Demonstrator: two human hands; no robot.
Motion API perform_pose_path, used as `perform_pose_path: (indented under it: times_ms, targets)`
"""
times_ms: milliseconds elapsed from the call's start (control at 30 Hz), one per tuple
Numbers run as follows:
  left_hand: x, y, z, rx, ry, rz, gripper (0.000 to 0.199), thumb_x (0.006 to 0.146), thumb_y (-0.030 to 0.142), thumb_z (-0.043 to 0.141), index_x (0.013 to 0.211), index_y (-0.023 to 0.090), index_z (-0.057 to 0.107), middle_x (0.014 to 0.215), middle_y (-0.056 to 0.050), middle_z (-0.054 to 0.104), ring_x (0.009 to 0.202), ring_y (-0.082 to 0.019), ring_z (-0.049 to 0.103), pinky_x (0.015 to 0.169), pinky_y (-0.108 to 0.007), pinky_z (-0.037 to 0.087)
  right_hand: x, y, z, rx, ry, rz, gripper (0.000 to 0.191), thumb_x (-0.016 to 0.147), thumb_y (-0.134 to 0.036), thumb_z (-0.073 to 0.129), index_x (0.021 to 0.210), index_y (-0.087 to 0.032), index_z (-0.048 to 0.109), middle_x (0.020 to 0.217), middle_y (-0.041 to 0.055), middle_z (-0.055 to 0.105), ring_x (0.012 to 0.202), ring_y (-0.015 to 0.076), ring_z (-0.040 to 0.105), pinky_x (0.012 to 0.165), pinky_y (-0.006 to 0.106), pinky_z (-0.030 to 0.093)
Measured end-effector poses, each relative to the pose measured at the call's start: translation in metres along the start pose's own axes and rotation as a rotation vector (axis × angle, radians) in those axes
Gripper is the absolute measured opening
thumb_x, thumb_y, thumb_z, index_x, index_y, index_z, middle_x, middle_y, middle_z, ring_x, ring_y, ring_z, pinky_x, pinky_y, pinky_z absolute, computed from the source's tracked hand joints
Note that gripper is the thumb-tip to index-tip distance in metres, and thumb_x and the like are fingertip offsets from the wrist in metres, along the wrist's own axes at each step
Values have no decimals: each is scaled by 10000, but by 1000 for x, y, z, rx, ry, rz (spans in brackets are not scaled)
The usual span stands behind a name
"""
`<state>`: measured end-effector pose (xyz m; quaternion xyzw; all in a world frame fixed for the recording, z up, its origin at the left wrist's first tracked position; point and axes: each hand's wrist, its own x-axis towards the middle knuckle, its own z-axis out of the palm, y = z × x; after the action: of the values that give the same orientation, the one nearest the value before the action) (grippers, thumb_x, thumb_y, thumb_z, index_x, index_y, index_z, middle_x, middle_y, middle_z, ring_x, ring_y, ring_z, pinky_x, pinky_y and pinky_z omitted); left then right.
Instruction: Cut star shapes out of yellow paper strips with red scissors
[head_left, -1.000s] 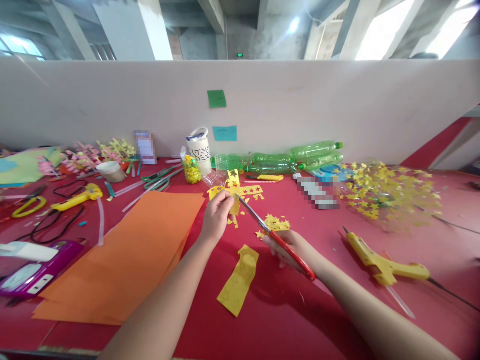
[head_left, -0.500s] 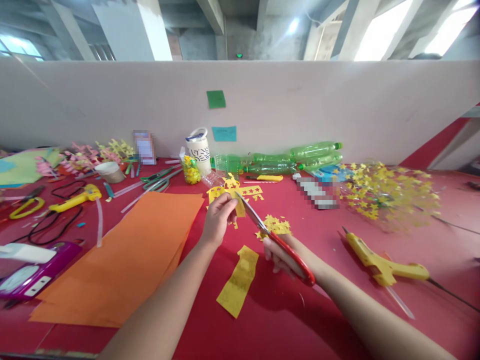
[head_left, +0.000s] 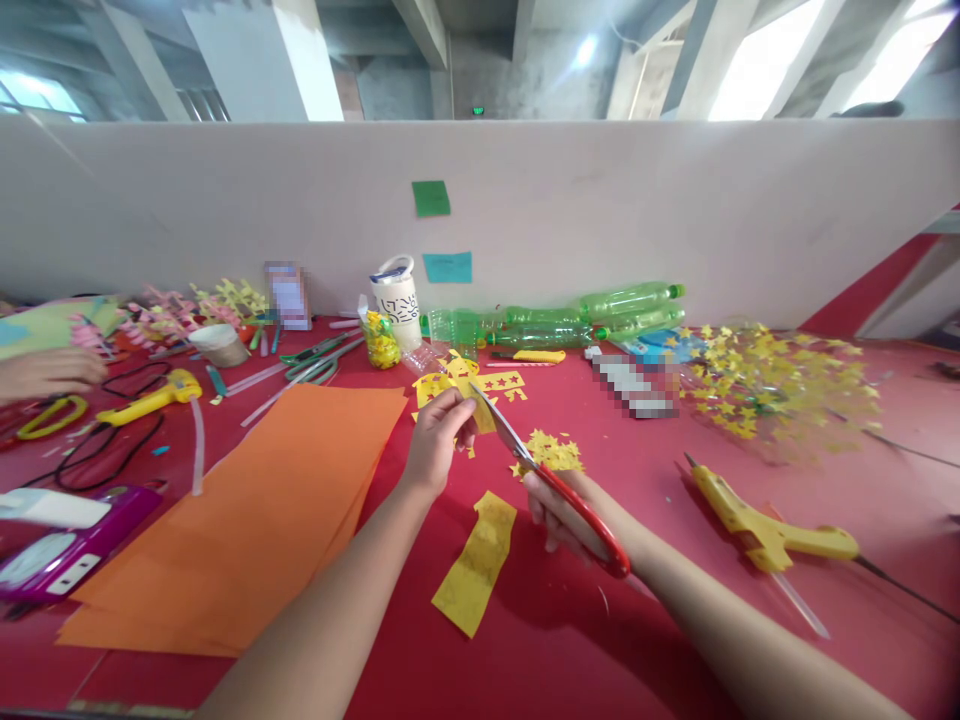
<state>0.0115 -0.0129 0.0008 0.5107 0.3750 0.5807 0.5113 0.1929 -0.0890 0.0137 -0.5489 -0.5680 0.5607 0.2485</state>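
Observation:
Pinched in my left hand (head_left: 440,435) is a piece of yellow paper (head_left: 484,415), held above the red table. My right hand (head_left: 562,510) grips the red-handled scissors (head_left: 574,500), whose blades reach up and left to that paper. Beyond my left hand lie yellow strips with star-shaped holes (head_left: 504,380). A pile of cut yellow stars (head_left: 553,452) sits just past my right hand. Another yellow paper strip (head_left: 475,570) lies on the table between my forearms.
Orange sheets (head_left: 247,520) lie left, beside a purple power strip (head_left: 75,545) and yellow glue gun (head_left: 154,397). Another glue gun (head_left: 772,525) is right, near star branches (head_left: 780,385). Green bottles (head_left: 547,333) line the partition. Another person's hand (head_left: 52,375) is far left.
Another person's hand has come into view at the far left. The yellow paper between my left hand and the scissors has shifted slightly; my hands are nearly where they were.

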Motion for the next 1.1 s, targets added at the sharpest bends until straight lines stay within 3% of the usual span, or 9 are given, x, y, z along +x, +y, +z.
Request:
perform_pose_path:
  times_ms: [567,833,967,1033,1100]
  targets:
    - [2,0,-2,-90,12,-31,228,781,295,613,636,176,484,501,57,492,413,-55,430,407,-172,301,0,-3,1,-58,78,-4,518,844,-624,474,572,-183,462,335,-65,392,253,62,372,310,172,325]
    - [5,7,-2,-160,77,-75,193,744,354,630,758,183,541,564,43,571,466,-100,551,453,-201,388,2,-4,0,-86,88,48,503,848,-594,481,564,-181,436,382,-52,432,259,52,362,279,162,235]
    - [7,4,-3,-269,106,-160,237,754,410,562,788,176,534,582,32,578,448,-100,544,438,-209,378,4,-1,-1,-1,96,18,512,823,-648,476,594,-191,442,366,-65,399,279,76,410,283,167,268]
    - [6,2,-1,-212,58,-249,204,724,351,583,815,178,527,595,26,593,452,-97,538,446,-208,378,4,1,-2,34,101,-13,508,819,-652,480,604,-193,448,356,-76,376,285,83,428,294,170,305]
    - [2,2,2,-72,-91,-320,193,690,286,640,806,174,533,601,23,596,459,-87,521,458,-204,370,4,1,-2,54,91,-47,505,820,-648,482,604,-192,447,354,-82,371,273,76,412,298,174,325]
